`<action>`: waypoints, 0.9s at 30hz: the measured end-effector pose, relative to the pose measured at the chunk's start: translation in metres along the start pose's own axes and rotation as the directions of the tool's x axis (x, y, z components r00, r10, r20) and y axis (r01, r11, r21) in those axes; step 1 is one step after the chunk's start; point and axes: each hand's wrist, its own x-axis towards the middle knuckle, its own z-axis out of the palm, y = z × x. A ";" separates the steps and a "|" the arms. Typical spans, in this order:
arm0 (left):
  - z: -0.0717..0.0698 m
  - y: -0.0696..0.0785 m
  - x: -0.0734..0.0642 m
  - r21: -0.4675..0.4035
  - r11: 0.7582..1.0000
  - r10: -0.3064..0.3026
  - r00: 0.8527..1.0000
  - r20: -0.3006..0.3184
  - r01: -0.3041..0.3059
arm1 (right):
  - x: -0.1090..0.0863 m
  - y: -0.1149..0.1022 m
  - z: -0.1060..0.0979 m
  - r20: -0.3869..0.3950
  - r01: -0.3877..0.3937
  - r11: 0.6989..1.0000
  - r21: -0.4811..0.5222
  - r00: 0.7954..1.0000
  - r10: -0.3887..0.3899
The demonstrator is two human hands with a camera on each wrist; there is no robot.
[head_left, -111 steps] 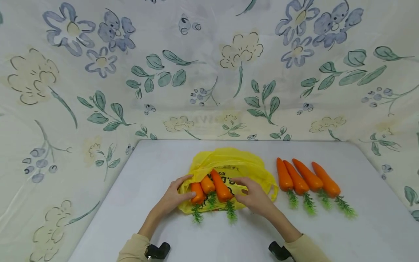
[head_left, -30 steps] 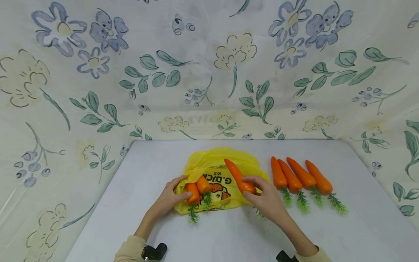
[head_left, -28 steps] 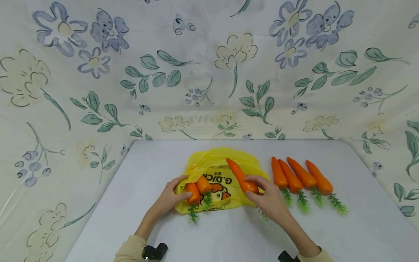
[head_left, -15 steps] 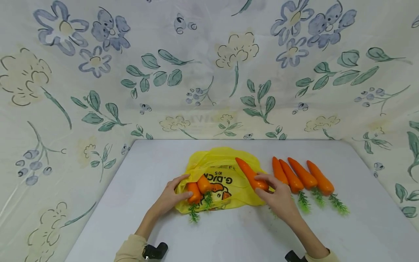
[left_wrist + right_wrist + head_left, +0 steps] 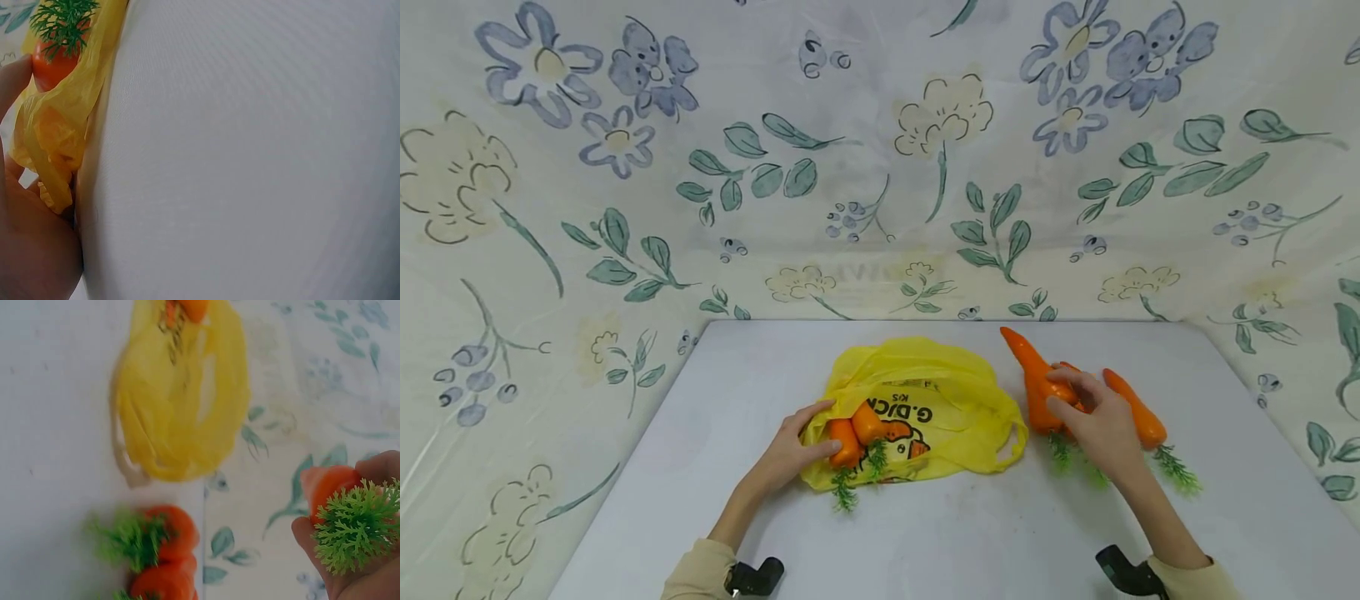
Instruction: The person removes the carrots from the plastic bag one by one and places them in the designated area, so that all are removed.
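Note:
My left hand (image 5: 786,454) grips the left edge of a yellow plastic bag (image 5: 966,429) lying on the white table. Its thumb rests against an orange carrot (image 5: 845,443) poking from the bag's mouth; a second carrot (image 5: 868,423) lies beside that one, green tops outward. In the left wrist view the bag's yellow film (image 5: 94,81) bunches by the palm. Pinched near its thick end, a carrot (image 5: 1022,352) is held by my right hand (image 5: 1101,425) above the carrots at right. The right wrist view shows its green top (image 5: 353,528) raised over the others.
Several carrots lie side by side right of the bag, partly hidden by my right hand; the rightmost carrot (image 5: 1138,412) shows most. A floral cloth (image 5: 880,167) hangs behind the white table (image 5: 925,542). Each wrist carries a black camera mount (image 5: 756,577).
My right hand has drawn a third carrot away from the bag's mouth and carried it right, over the row of carrots. My left hand stays at the bag's left edge.

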 end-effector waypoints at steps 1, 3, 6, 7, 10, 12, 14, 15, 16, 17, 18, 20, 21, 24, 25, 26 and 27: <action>0.000 0.000 0.000 -0.002 1.000 0.000 1.000 0.000 0.000 | 0.001 0.002 -0.006 -0.009 -0.011 1.000 0.005 1.000 0.011; 0.000 0.000 0.000 -0.002 1.000 0.001 1.000 0.000 -0.001 | 0.002 0.005 -0.017 -0.029 -0.038 0.999 0.002 0.999 0.038; 0.000 0.000 0.000 -0.006 1.000 0.001 1.000 -0.002 -0.001 | 0.003 0.010 -0.029 -0.050 -0.061 0.998 -0.015 0.997 0.060; 0.000 0.000 0.000 -0.007 1.000 0.001 1.000 -0.002 -0.001 | 0.003 0.012 -0.032 -0.056 -0.062 0.998 -0.029 0.997 0.060; 0.001 -0.001 0.000 -0.003 1.000 0.008 1.000 -0.002 -0.008 | 0.004 0.020 -0.040 -0.064 -0.073 0.996 -0.048 0.995 0.070; 0.001 -0.001 0.000 -0.006 1.000 0.008 1.000 -0.003 -0.008 | 0.005 0.026 -0.044 -0.063 -0.092 0.995 -0.047 0.994 0.089; 0.001 0.000 -0.001 -0.006 1.000 0.008 1.000 -0.001 -0.008 | 0.006 0.032 -0.048 -0.063 -0.121 0.991 -0.051 0.991 0.118; 0.001 0.000 -0.001 -0.007 1.000 0.008 1.000 0.000 -0.008 | 0.007 0.036 -0.049 -0.062 -0.138 0.989 -0.053 0.989 0.135; 0.001 0.000 -0.001 -0.008 1.000 0.007 1.000 0.001 -0.007 | 0.008 0.039 -0.051 -0.063 -0.154 0.986 -0.056 0.987 0.151; 0.001 0.001 -0.001 -0.010 1.000 0.003 1.000 0.001 -0.003 | 0.008 0.043 -0.053 -0.060 -0.170 0.984 -0.053 0.984 0.167; 0.001 0.001 -0.001 -0.008 1.000 0.002 1.000 0.002 -0.002 | 0.009 0.046 -0.055 -0.060 -0.185 0.981 -0.055 0.982 0.181; 0.001 0.001 -0.001 -0.006 1.000 0.001 1.000 0.003 -0.001 | 0.010 0.053 -0.058 -0.065 -0.213 0.976 -0.053 0.976 0.209; 0.000 0.001 -0.001 -0.008 1.000 0.003 1.000 0.004 -0.003 | 0.010 0.056 -0.060 -0.068 -0.223 0.974 -0.051 0.973 0.219; 0.000 0.001 -0.001 -0.011 1.000 0.004 1.000 0.004 -0.004 | 0.010 0.065 -0.065 -0.080 -0.248 0.967 -0.052 0.967 0.243; 0.000 0.001 0.000 -0.012 1.000 0.004 1.000 0.005 -0.004 | 0.010 0.068 -0.066 -0.085 -0.259 0.965 -0.047 0.963 0.254; 0.000 0.001 0.000 -0.011 1.000 0.007 1.000 0.007 -0.007 | 0.010 0.071 -0.068 -0.090 -0.271 0.962 -0.044 0.960 0.266; 0.000 0.001 -0.001 -0.012 1.000 0.005 1.000 0.006 -0.005 | 0.010 0.074 -0.069 -0.093 -0.281 0.959 -0.041 0.956 0.277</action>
